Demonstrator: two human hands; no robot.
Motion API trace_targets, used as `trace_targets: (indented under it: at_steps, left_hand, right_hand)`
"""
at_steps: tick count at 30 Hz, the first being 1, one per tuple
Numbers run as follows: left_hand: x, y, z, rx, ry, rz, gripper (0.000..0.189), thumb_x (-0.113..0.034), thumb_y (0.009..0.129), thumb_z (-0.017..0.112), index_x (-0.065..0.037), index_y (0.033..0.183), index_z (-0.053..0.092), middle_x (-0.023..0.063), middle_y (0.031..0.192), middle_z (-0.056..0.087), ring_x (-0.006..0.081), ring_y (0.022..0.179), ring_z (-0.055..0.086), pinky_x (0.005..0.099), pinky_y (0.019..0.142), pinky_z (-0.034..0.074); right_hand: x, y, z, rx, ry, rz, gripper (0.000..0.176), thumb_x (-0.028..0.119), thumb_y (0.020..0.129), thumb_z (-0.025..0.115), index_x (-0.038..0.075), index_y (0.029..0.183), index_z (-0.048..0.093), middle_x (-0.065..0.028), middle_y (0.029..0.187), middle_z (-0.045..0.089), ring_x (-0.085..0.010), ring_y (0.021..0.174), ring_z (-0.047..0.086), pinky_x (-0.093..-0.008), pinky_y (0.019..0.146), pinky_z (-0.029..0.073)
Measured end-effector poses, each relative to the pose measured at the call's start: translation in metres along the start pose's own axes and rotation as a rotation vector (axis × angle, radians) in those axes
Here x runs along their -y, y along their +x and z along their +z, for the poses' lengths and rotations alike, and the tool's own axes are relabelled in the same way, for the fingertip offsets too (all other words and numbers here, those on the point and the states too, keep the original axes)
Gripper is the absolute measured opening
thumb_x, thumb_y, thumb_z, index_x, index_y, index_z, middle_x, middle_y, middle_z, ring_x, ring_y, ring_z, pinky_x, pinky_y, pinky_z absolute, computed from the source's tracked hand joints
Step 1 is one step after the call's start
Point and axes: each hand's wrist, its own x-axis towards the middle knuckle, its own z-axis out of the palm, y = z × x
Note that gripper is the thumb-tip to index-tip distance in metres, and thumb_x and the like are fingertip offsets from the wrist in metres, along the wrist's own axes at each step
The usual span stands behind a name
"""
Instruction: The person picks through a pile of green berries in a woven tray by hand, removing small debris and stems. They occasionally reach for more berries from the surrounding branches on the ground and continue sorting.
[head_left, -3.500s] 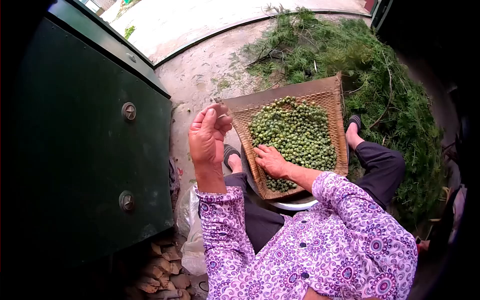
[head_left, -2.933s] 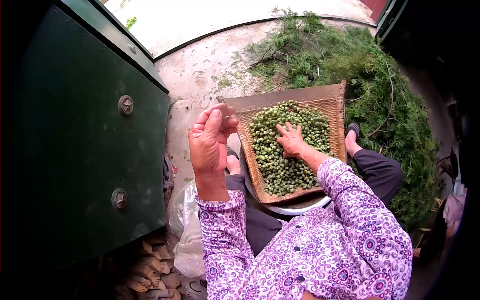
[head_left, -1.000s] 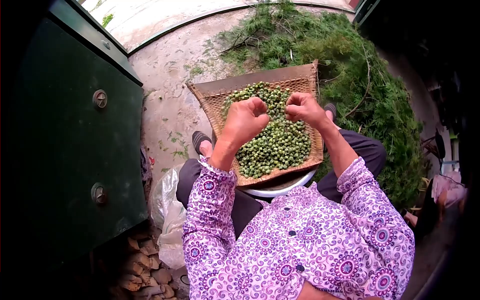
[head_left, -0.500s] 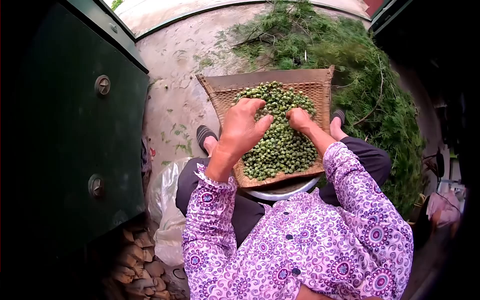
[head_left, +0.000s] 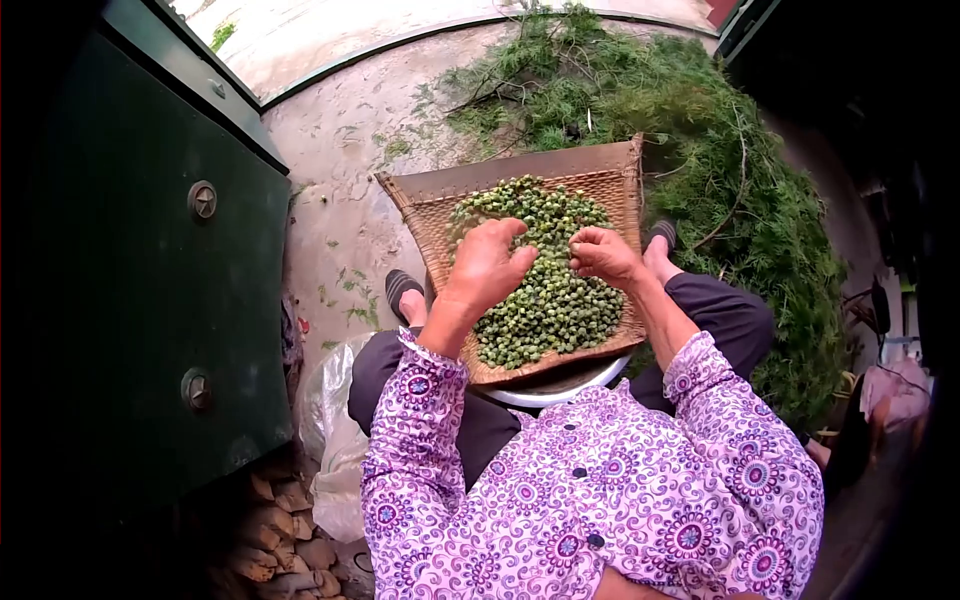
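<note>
Loosely curled, the left hand (head_left: 482, 265) hangs over the cones with its thumb apart from the fingers; I read it as released, though its palm is hidden. The right hand (head_left: 606, 255) pinches thumb to fingers beside it, and I can't tell whether anything is caught there. Below them, the small green cones (head_left: 550, 310) lie heaped in the woven basket (head_left: 622, 195), some close to its near edge. A low sweep of either wrist could push those over. The basket sits over a round basin (head_left: 575, 394), so I'd worry that a knock from the left knee (head_left: 376, 368) could tip it, scattering cones across the floor (head_left: 345, 130) or among the cut branches (head_left: 775, 225) on the right.
</note>
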Motion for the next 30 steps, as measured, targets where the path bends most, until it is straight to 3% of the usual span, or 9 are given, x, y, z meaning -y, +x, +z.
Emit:
trace_targets:
  at_steps: [4,13,16,20,22,24,25,28,30]
  left_hand:
    - [-0.005,0.000,0.027,0.158,-0.135,-0.096,0.035,-0.020,0.075,0.063,0.002,0.101,0.058,0.0148,0.089,0.063,0.0198,0.080,0.060,0.0306,0.071,0.048]
    - [-0.015,0.008,0.037,0.242,-0.653,-0.241,0.013,-0.008,0.079,0.060,0.000,0.088,0.056,0.0006,0.069,0.057,0.0060,0.057,0.053,0.0192,0.050,0.044]
    - [-0.019,0.010,0.034,0.252,-0.484,-0.219,0.009,-0.008,0.079,0.059,0.000,0.084,0.060,0.0008,0.067,0.058,0.0055,0.056,0.053,0.0186,0.049,0.044]
    - [-0.020,0.006,0.033,0.185,-0.211,-0.064,0.012,-0.006,0.073,0.060,0.001,0.083,0.062,0.0045,0.064,0.061,0.0088,0.057,0.056,0.0241,0.052,0.046]
    - [-0.016,0.007,0.028,0.114,-0.074,0.004,0.016,-0.005,0.071,0.059,0.001,0.086,0.061,0.0083,0.068,0.063,0.0127,0.060,0.059,0.0265,0.057,0.047]
    - [-0.006,0.012,0.027,-0.048,-0.047,0.037,0.014,-0.006,0.069,0.055,-0.002,0.079,0.064,0.0157,0.070,0.062,0.0266,0.066,0.063,0.0336,0.065,0.050]
    - [-0.004,0.014,0.021,-0.006,-0.033,0.012,0.023,-0.007,0.069,0.055,-0.004,0.090,0.064,0.0167,0.080,0.063,0.0279,0.074,0.062,0.0349,0.071,0.049]
    - [0.002,0.015,0.016,-0.072,0.092,0.051,0.041,-0.008,0.068,0.060,-0.001,0.107,0.057,0.0151,0.093,0.062,0.0190,0.076,0.061,0.0291,0.069,0.049]
    - [0.001,0.017,0.010,-0.024,0.102,0.026,0.051,-0.012,0.068,0.062,-0.002,0.116,0.052,0.0165,0.102,0.060,0.0200,0.083,0.061,0.0300,0.074,0.049]
  right_hand:
    - [0.014,-0.027,0.027,0.141,0.145,-0.175,0.013,0.010,0.082,0.058,0.003,0.093,0.055,-0.0035,0.077,0.060,-0.0113,0.067,0.061,-0.0223,0.057,0.051]
    - [0.035,-0.050,0.045,0.127,-0.053,-0.359,0.012,0.008,0.080,0.059,0.001,0.090,0.057,-0.0023,0.073,0.060,-0.0075,0.060,0.058,-0.0195,0.054,0.048]
    - [0.040,-0.053,0.048,0.066,-0.150,-0.371,0.008,0.005,0.077,0.056,0.001,0.084,0.059,-0.0018,0.069,0.059,-0.0071,0.058,0.056,-0.0196,0.053,0.046]
    - [0.037,-0.061,0.041,-0.208,-0.752,-0.632,0.011,0.005,0.068,0.056,0.000,0.077,0.059,-0.0043,0.060,0.057,-0.0077,0.054,0.053,-0.0248,0.051,0.044]
    - [0.034,-0.070,0.020,-0.206,-0.848,-0.534,0.013,0.007,0.067,0.057,0.000,0.077,0.060,-0.0062,0.058,0.056,-0.0090,0.053,0.053,-0.0264,0.051,0.044]
    - [0.034,-0.096,0.004,-0.204,-1.059,-0.506,0.010,0.006,0.066,0.056,0.001,0.073,0.061,-0.0092,0.060,0.059,-0.0150,0.054,0.056,-0.0290,0.053,0.046]
    - [0.032,-0.112,-0.002,-0.200,-1.148,-0.464,0.010,0.006,0.065,0.056,0.001,0.072,0.062,-0.0108,0.062,0.060,-0.0189,0.055,0.058,-0.0310,0.054,0.046]
    - [-0.026,-0.117,-0.060,-0.071,-1.762,0.054,0.015,0.014,0.064,0.061,0.005,0.074,0.065,-0.0165,0.073,0.062,-0.0302,0.068,0.061,-0.0382,0.063,0.048]
    - [-0.037,-0.128,-0.062,-0.026,-1.892,0.173,0.012,0.013,0.062,0.061,0.005,0.070,0.066,-0.0151,0.065,0.060,-0.0302,0.068,0.061,-0.0376,0.064,0.048]
